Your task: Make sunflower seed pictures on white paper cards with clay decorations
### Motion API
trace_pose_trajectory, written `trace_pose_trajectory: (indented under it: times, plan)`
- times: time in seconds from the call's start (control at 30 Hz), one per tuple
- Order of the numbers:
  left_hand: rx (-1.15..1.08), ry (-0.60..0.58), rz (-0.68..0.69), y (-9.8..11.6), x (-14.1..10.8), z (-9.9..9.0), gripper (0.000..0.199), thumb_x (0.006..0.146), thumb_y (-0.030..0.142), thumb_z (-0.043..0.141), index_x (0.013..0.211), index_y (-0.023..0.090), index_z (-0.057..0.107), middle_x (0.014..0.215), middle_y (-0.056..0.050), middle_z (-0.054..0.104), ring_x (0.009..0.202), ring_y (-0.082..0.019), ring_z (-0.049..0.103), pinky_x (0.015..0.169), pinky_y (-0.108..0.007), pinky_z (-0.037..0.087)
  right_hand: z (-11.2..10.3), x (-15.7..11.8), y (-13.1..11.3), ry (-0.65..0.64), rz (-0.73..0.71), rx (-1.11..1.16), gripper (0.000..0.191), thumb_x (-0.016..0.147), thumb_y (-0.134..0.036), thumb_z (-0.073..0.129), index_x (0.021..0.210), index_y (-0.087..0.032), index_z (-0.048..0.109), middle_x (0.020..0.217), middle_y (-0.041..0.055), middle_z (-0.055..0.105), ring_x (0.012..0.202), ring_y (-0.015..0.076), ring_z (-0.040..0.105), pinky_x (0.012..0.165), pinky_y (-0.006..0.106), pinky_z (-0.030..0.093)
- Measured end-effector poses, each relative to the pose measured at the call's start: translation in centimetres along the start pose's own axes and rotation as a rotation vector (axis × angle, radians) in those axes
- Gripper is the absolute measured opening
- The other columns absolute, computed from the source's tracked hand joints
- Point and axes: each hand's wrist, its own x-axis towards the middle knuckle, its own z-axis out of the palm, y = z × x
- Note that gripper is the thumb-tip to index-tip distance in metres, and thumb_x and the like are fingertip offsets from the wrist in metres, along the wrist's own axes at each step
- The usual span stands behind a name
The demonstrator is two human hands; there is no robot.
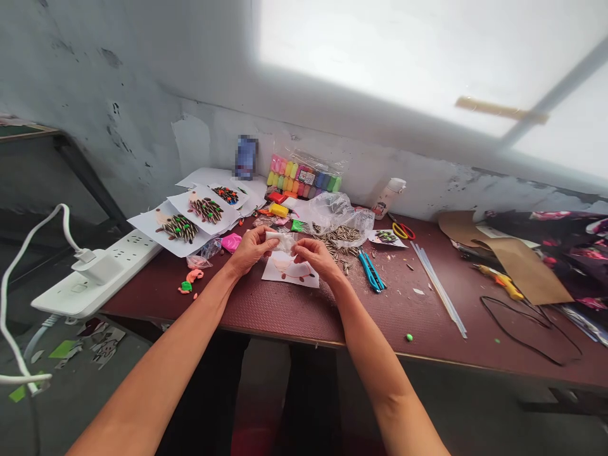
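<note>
A small white packet in clear plastic (pixel 284 242) is held between my two hands, above the table. My left hand (pixel 253 248) pinches its left end, and my right hand (pixel 311 254) grips the right end with thumb and fingers. What is inside the packet looks white and soft, but I cannot make out more. Just below lies a white card with a hedgehog outline (pixel 291 272), partly covered by my hands. Beyond my right hand spreads a pile of striped sunflower seeds (pixel 342 235), some lying on a clear plastic bag (pixel 332 210).
Finished-looking seed hedgehog cards (pixel 206 209) lie at left, near a white power strip (pixel 121 259). A pack of coloured clay (pixel 304 177) leans on the wall. Right of my hands are a blue utility knife (pixel 371 272), scissors (pixel 403 229), glue sticks (pixel 439 288) and a yellow glue gun (pixel 501 282).
</note>
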Motion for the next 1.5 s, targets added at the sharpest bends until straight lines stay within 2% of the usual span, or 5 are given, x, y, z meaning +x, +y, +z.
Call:
trace_pose_trajectory:
  times: [0.37,0.77,1.07,1.33,1.5]
  plan:
    - [-0.019,0.028,-0.013,0.3,0.0,0.1,0.046,0.057,0.045,0.085,0.086,0.016,0.063,0.075,0.001,0.064,0.062,-0.011,0.053,0.052,-0.021,0.04,-0.1,-0.3,-0.8,-0.021,0.006,0.021,0.023,0.073,-0.039,0.071,0.077,-0.017,0.07,0.076,0.001,0.07,0.062,0.0091,0.059,0.065,0.022,0.048]
    - [-0.031,0.025,-0.02,0.6,-0.2,0.2,0.046,0.055,0.043,0.087,0.083,0.015,0.063,0.071,0.001,0.063,0.06,-0.01,0.052,0.05,-0.019,0.039,-0.1,0.0,0.0,-0.02,0.023,0.027,0.024,0.068,-0.038,0.075,0.077,-0.017,0.067,0.072,-0.0006,0.069,0.059,0.009,0.059,0.063,0.023,0.049]
    - [0.001,-0.016,-0.024,0.2,-0.1,0.1,0.047,0.057,0.045,0.086,0.085,0.015,0.063,0.074,0.0,0.065,0.062,-0.01,0.054,0.052,-0.019,0.041,0.2,0.1,0.3,-0.011,0.025,-0.019,0.02,0.068,-0.036,0.068,0.072,-0.018,0.063,0.07,-0.0022,0.066,0.058,0.0084,0.057,0.062,0.022,0.047]
    - [-0.046,-0.08,-0.055,0.5,-0.2,0.1,0.047,0.058,0.047,0.087,0.083,0.016,0.062,0.071,0.001,0.063,0.059,-0.009,0.052,0.049,-0.019,0.039,0.2,0.6,1.0,0.123,-0.021,-0.14,0.015,0.07,-0.032,0.063,0.065,-0.019,0.058,0.06,-0.0035,0.06,0.054,0.0083,0.053,0.054,0.021,0.04]
    - [-0.054,-0.102,-0.046,0.5,-0.3,-0.1,0.045,0.061,0.045,0.087,0.084,0.017,0.062,0.072,0.001,0.062,0.06,-0.009,0.052,0.049,-0.019,0.038,-0.1,0.4,0.7,0.051,-0.019,-0.094,0.018,0.07,-0.035,0.066,0.067,-0.018,0.059,0.063,-0.003,0.062,0.055,0.0085,0.056,0.055,0.02,0.041]
